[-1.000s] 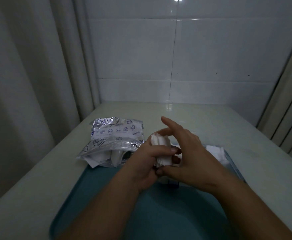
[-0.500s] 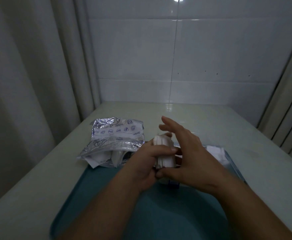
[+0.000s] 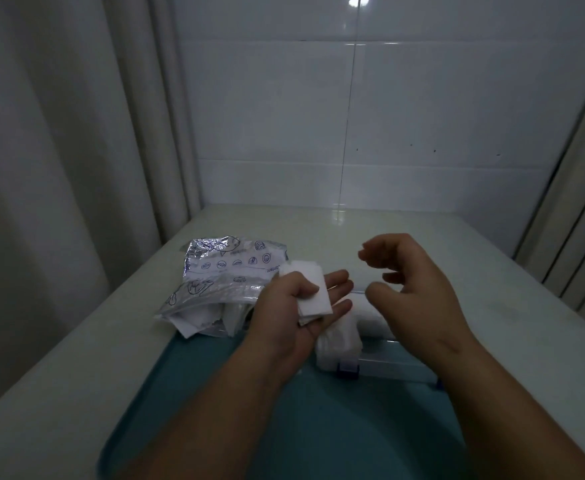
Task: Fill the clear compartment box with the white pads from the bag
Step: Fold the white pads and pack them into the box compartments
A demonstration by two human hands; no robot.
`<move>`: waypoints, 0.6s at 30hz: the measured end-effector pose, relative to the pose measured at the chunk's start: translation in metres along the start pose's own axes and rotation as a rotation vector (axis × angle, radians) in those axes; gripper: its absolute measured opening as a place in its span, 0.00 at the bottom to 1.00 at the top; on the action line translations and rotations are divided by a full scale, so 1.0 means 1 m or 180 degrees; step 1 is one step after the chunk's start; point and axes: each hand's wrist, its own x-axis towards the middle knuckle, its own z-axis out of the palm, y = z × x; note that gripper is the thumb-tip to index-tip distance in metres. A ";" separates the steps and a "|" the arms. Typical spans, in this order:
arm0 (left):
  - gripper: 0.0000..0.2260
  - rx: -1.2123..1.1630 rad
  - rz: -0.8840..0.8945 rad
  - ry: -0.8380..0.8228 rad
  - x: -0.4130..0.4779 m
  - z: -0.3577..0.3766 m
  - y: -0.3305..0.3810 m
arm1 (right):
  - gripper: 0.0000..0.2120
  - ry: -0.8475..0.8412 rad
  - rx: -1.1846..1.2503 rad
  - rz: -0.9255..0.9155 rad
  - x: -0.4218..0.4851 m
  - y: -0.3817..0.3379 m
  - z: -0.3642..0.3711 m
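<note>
Surface [image 3: 370,226] runs back to the tiled wall [image 3: 405,109]. A curtain [image 3: 59,168] hangs along its left edge, and vertical slats [image 3: 582,209] stand off its right side. Bare surface lies between the bag and the wall, and along the strip right of the tray. Teal tray [image 3: 284,427] sits at the near edge, with its near part showing bare between the forearms.

Printed foil bag [image 3: 228,271] lies at the tray's far-left corner, crumpled, with white sheets sticking out of its near end. Clear compartment box [image 3: 391,363] lies on the tray's right side, a blue latch [image 3: 348,368] on its front. Packed pads [image 3: 339,341] fill its left end; the rest is mostly hidden by the right arm.

Left hand [image 3: 294,306] is palm-up between bag and box, thumb pressing a stack of white pads [image 3: 313,292] onto the fingers. Right hand [image 3: 412,289] hovers above the box with fingers loosely curled, holding nothing. It is apart from the left hand, with a gap between them.
</note>
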 end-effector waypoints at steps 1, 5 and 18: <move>0.21 0.0050 0.0008 0.0051 0.001 -0.001 -0.001 | 0.18 0.0097 0.0116 0.0094 0.000 -0.001 -0.002; 0.15 0.0504 0.0462 0.0332 0.003 0.003 -0.002 | 0.11 0.0311 0.0583 0.0427 0.003 -0.001 -0.007; 0.22 0.2111 0.1060 0.0539 -0.002 0.002 -0.008 | 0.08 -0.0373 0.0758 0.1097 0.003 -0.004 -0.016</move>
